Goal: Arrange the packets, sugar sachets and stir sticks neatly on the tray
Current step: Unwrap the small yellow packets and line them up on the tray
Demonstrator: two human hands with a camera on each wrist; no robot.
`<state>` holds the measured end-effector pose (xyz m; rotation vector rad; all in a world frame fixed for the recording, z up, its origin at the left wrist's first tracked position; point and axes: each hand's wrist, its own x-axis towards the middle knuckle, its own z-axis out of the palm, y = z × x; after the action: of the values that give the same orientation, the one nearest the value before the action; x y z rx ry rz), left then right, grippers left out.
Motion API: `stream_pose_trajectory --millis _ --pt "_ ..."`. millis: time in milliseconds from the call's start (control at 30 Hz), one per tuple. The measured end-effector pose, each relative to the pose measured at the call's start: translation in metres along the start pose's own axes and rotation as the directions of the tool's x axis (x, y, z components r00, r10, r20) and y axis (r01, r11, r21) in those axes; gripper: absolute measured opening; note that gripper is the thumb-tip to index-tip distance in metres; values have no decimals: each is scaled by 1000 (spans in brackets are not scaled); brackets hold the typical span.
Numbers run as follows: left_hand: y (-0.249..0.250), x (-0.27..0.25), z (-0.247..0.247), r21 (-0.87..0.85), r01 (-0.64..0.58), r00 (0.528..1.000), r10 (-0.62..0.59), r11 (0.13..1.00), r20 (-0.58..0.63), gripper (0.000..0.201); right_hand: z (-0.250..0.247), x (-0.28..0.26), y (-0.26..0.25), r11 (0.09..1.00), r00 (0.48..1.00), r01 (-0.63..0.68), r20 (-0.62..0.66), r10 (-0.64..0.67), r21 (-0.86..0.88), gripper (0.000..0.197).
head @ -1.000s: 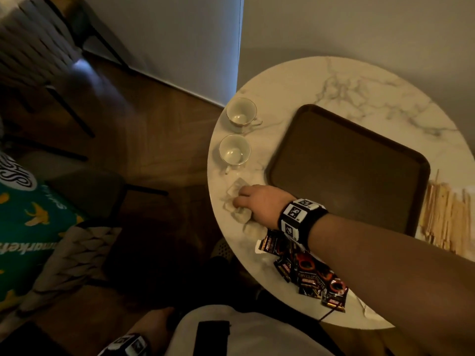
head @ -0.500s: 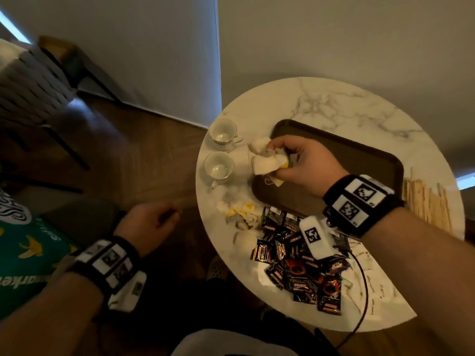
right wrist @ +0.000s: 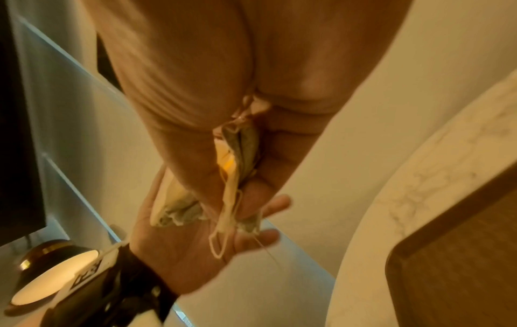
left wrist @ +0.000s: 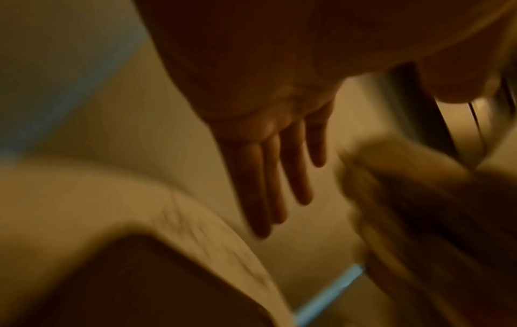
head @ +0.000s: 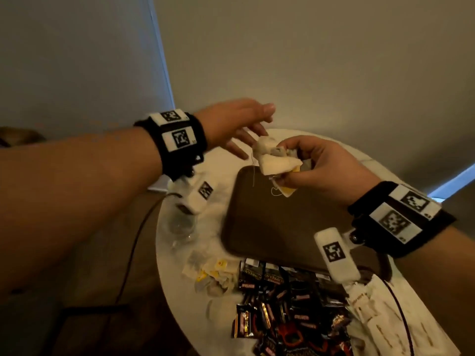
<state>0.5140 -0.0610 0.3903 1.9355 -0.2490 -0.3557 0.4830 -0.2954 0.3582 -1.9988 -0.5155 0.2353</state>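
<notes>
My right hand (head: 290, 164) grips a bunch of pale tea-bag packets (head: 272, 160) with yellow tags and loose strings, held above the far left corner of the dark brown tray (head: 282, 222). In the right wrist view the packets (right wrist: 238, 166) are squeezed between thumb and fingers. My left hand (head: 246, 129) is raised beside the bunch with straight, spread fingers (left wrist: 279, 177), its palm (right wrist: 196, 243) just under the dangling strings. More tea-bag packets (head: 213, 273) lie on the table left of the tray. Dark packets (head: 282, 304) are heaped in front of it. No stir sticks are in view.
The round marble table (head: 180, 291) stands against a wall. A cup (head: 180, 222) sits blurred near its left edge under my left wrist. White paper sachets (head: 380, 317) lie at the near right. A cable runs down from each wrist. A lamp (right wrist: 53, 272) glows below.
My left hand has risen from beside the table and now reaches open towards the bunch. My right hand has lifted the packets higher over the tray. The head view has tilted upward.
</notes>
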Motion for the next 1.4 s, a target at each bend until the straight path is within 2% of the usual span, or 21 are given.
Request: stream_pose_trajectory --millis 67,133,333,400,467,533,633,733,800,867,933,1033,1200,1300,1400 --pt "-24 5 41 -300 80 991 -43 951 129 68 -4 -2 13 999 1000 19 -14 -19 -49 46" --pt "-51 5 83 -418 77 980 8 905 198 63 -3 -9 30 997 999 35 -28 -37 -74 45" --pt "-107 -30 166 -582 -39 993 99 812 71 33 34 -53 78 975 998 59 4 -60 -212 47" --pt "-115 -43 179 -609 -29 998 54 792 23 27 50 -69 83 968 999 48 -6 -51 -244 47" --pt "-116 -61 187 -650 25 999 -50 759 -21 22 63 -83 82 969 999 9 -35 -18 -246 53" --pt "-114 -74 192 -656 45 993 -105 754 -53 21 70 -93 82 970 999 -5 -51 -8 -244 62" --pt "-115 -76 194 -667 -3 982 -122 745 -141 27 68 -101 83 978 991 4 -130 -32 -209 70" --pt "-118 -56 193 -695 -26 964 -165 718 -206 29 59 -98 95 992 956 -17 -293 -21 -125 58" --pt "-119 -31 189 -669 -6 956 -192 744 -223 30 49 -83 108 995 937 -70 -347 41 -71 47" --pt "-119 -1 182 -650 -13 953 -188 760 -238 29 38 -59 121 989 937 -128 -318 146 74 41" --pt "-119 29 171 -641 -12 952 -187 768 -243 30 26 -31 130 967 948 -137 -255 191 215 41" --pt "-117 60 152 -621 6 955 -189 784 -229 30 7 4 137 960 955 -125 -232 185 252 39" --pt "-105 50 140 -587 51 970 -179 808 -162 28 1 8 135 886 952 -170 -162 261 432 20" --pt "-101 34 146 -613 34 959 -199 790 -203 23 5 -9 130 902 955 -149 -177 237 404 14" --pt "-104 23 157 -675 -9 937 -229 738 -263 16 9 -26 126 950 949 -61 -276 150 305 13"
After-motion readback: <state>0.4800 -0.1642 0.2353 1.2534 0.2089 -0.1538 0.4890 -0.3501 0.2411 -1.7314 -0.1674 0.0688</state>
